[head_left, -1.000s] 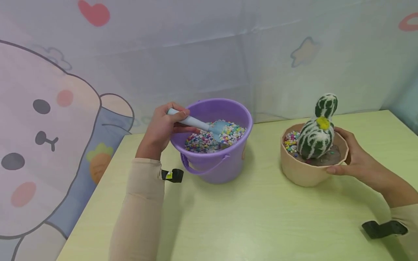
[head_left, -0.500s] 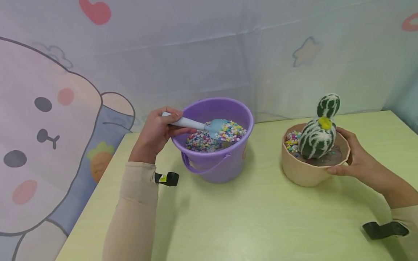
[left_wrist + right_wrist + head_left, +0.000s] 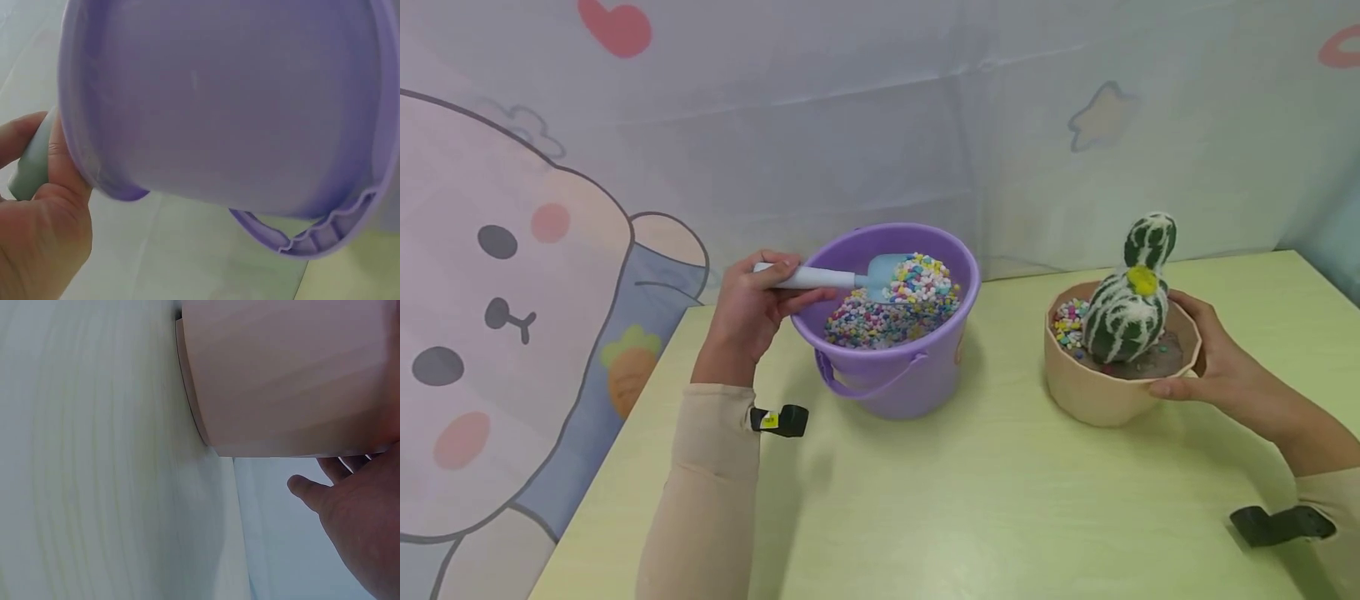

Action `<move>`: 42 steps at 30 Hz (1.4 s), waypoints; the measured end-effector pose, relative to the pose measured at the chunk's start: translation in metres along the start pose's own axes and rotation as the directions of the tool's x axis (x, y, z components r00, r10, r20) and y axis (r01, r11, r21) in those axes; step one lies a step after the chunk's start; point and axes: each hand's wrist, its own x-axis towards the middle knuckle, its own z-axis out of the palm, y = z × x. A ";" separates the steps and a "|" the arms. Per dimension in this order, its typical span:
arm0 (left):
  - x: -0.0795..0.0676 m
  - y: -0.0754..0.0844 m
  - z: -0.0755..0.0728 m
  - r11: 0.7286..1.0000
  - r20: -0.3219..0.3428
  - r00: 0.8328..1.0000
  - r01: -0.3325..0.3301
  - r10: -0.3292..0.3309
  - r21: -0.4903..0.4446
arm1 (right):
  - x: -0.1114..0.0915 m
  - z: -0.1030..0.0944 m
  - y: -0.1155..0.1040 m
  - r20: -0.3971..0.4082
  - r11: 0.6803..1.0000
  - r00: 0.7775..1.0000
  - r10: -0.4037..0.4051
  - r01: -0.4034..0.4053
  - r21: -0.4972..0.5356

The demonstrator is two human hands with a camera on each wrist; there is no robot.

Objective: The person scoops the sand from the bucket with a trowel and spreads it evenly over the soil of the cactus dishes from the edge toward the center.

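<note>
Left hand (image 3: 742,304): you pinch the shovel (image 3: 842,279) over the bucket (image 3: 917,396), frame centre.
Right hand (image 3: 1216,360): you grip the pot (image 3: 1093,396), right of frame.
Pebbles (image 3: 920,279): heaped, could spill onto the desk (image 3: 962,500) if your shovel tilts.

The bucket (image 3: 921,385) stands mid-frame on the table (image 3: 962,508), the scoop (image 3: 842,279) over its pebbles (image 3: 876,327). At frame right (well apart) sits the pot (image 3: 1097,402), cactus (image 3: 1123,323) inside.

Blue shovel (image 3: 862,282) raised higher over pebbles (image 3: 876,325), handle (image 3: 820,278) nearer level.
</note>
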 end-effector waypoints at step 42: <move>0.009 -0.017 0.138 0.922 0.205 0.967 0.061 -0.149 0.382 | 0.004 0.014 -0.008 -0.013 1.000 1.000 -0.012 0.013 0.027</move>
